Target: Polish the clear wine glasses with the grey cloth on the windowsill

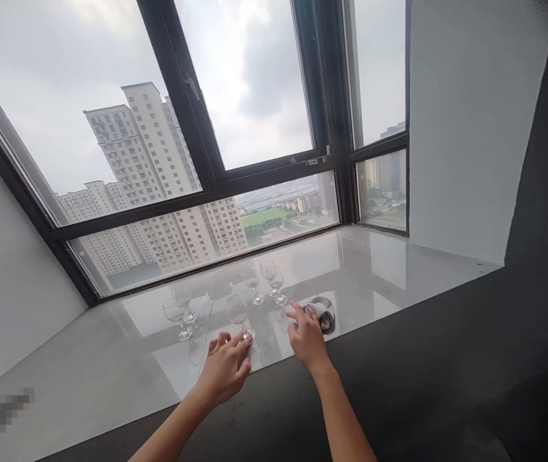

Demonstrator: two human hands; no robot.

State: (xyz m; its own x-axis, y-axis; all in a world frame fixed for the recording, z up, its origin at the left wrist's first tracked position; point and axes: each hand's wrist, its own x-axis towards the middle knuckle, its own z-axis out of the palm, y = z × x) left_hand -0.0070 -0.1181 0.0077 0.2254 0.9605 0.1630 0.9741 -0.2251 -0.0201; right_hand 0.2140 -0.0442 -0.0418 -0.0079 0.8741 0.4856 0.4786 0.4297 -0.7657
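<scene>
A clear stemmed glass stands upright near the front of the glossy sill. My left hand is low in front of it, fingertips at its foot and thumb apart; whether they press on the foot is hard to see. To the right, my right hand has its fingers spread and reaches beside a crumpled grey cloth. The cloth lies on a dark round patch or dish that I cannot make out. Just beyond those fingers stands another stemmed glass. No object shows in the right hand's fingers.
Two more glasses stand close behind at the right. A pair of stemmed glasses is at the left. The reflective sill ends at a front edge above a dark wall. Dark-framed windows rise behind.
</scene>
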